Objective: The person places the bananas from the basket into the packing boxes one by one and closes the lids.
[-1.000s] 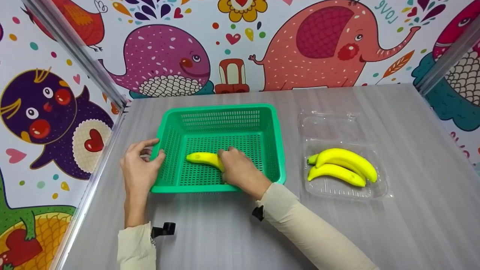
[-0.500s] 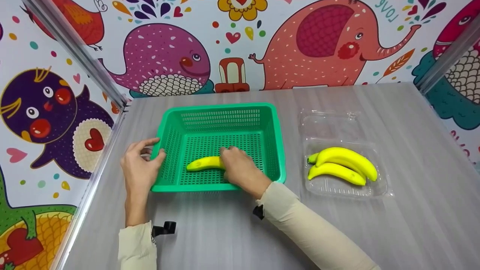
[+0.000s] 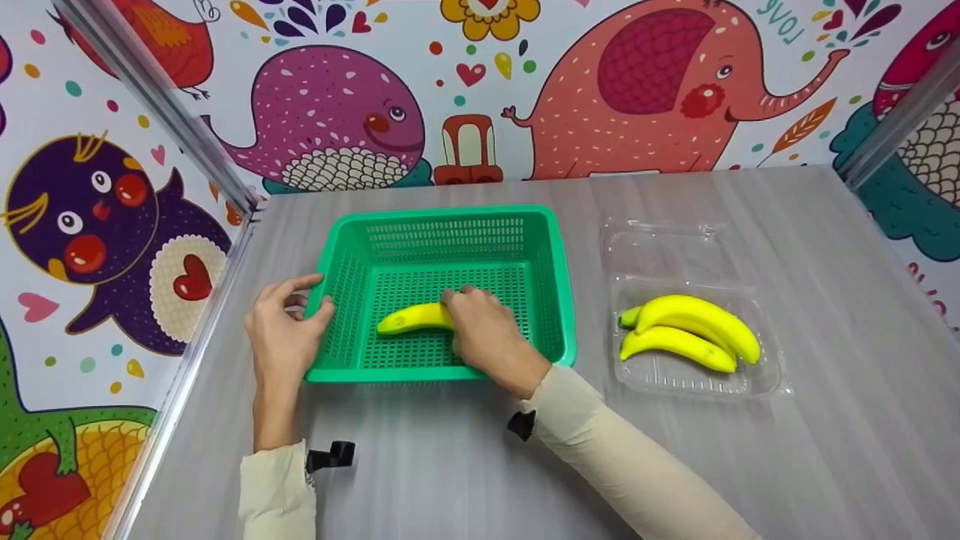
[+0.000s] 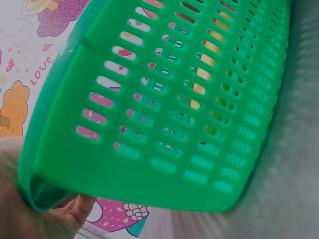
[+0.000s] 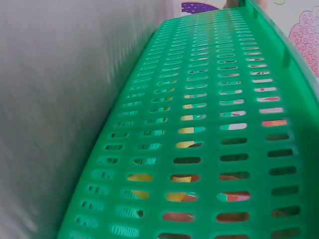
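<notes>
In the head view, a green plastic basket (image 3: 450,217) with slotted walls sits on the table. My left hand (image 3: 285,330) pinches its left rim between thumb and fingers. Seen in the left wrist view, that hand (image 4: 55,219) is at the rim's corner, and yellow shows through the slots. Inside the basket, my right hand (image 3: 491,334) grips one end of a yellow banana (image 3: 412,319); the other end points left over the basket floor. The right wrist view looks along the basket's outer wall (image 5: 209,119), with bits of yellow and the hand behind its slots.
To the right stands an opened clear plastic clamshell box (image 3: 690,382), its lid (image 3: 660,251) folded back. Two more bananas (image 3: 694,322) lie in it. A cartoon-printed wall (image 3: 562,45) borders the table at the back and sides.
The banana's free end swung toward the front of the basket, then back up slightly, while my right hand kept its grip. My left hand stayed on the rim.
</notes>
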Demonstrator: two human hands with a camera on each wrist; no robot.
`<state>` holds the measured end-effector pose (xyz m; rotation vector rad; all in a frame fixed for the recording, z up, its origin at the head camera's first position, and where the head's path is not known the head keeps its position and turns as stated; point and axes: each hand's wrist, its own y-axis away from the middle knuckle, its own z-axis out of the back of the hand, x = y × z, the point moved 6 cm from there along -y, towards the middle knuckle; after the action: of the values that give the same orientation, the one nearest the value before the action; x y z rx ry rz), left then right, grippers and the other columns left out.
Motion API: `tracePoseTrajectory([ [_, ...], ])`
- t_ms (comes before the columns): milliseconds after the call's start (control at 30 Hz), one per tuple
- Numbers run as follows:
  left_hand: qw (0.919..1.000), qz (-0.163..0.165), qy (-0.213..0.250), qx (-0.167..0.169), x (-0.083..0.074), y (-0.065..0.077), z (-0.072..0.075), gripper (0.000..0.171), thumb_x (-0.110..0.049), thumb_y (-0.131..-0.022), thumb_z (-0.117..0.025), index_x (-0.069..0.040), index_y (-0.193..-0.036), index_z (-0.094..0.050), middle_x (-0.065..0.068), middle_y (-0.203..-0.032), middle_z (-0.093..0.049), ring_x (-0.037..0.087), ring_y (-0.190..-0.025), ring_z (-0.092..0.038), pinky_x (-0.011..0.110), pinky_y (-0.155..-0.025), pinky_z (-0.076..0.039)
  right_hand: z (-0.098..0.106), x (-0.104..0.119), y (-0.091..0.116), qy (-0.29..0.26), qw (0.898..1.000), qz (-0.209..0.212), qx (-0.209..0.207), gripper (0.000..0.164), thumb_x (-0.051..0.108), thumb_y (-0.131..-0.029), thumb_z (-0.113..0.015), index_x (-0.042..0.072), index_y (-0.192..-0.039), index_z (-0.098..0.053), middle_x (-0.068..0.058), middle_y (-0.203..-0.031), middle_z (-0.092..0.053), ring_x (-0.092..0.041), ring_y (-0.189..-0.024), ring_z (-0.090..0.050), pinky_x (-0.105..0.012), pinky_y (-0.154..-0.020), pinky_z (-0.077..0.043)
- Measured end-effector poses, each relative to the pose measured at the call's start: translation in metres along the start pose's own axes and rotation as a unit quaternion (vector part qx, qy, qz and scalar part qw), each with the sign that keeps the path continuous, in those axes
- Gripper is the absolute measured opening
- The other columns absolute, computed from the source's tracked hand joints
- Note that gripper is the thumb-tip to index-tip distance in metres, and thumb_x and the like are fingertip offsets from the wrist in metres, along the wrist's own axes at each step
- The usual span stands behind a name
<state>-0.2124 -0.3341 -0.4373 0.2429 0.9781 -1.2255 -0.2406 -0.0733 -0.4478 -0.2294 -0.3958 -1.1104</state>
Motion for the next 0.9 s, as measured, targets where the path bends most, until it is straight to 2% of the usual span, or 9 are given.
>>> tracePoseTrajectory([
  [133,1.0000,-0.002,0.000,0.000,-0.001,-0.002,-0.001,0.029,-0.010,-0.095,-0.080,-0.011,-0.124,-0.082,0.014,-0.110,-0.070,0.022,-0.094,-0.066,0.010,-0.073,-0.042,0.005,-0.001,0.001,0.002,1.000,0.003,-0.020,0.042,-0.008,-0.098,-0.066,0.008,-0.136,-0.072,-0.016,-0.120,-0.074,-0.032,-0.106,-0.072,-0.051,-0.086,-0.066],
  [333,1.0000,0.003,-0.001,0.003,-0.001,-0.002,-0.003,0.030,-0.012,-0.096,-0.080,-0.011,-0.126,-0.082,0.015,-0.116,-0.071,0.024,-0.097,-0.067,0.009,-0.073,-0.042,0.011,-0.003,0.004,0.009,0.999,0.015,-0.042,0.040,-0.007,-0.100,-0.066,0.008,-0.136,-0.073,-0.015,-0.120,-0.074,-0.032,-0.103,-0.072,-0.051,-0.083,-0.067],
  [533,1.0000,0.004,-0.001,0.002,-0.001,0.000,-0.002,0.030,-0.012,-0.096,-0.079,-0.011,-0.125,-0.081,0.015,-0.118,-0.072,0.023,-0.098,-0.067,0.009,-0.074,-0.042,0.016,-0.008,0.010,-0.005,0.998,0.029,-0.057,0.040,-0.005,-0.099,-0.069,0.008,-0.137,-0.072,-0.016,-0.124,-0.074,-0.033,-0.107,-0.073,-0.049,-0.087,-0.067],
  [900,1.0000,0.000,-0.007,0.001,0.000,0.000,-0.001,0.030,-0.012,-0.096,-0.079,-0.011,-0.126,-0.081,0.015,-0.117,-0.071,0.024,-0.098,-0.067,0.008,-0.074,-0.041,0.030,-0.025,0.025,-0.036,0.993,0.056,-0.100,0.043,-0.004,-0.096,-0.075,0.009,-0.137,-0.071,-0.015,-0.122,-0.073,-0.032,-0.108,-0.072,-0.050,-0.082,-0.067],
])
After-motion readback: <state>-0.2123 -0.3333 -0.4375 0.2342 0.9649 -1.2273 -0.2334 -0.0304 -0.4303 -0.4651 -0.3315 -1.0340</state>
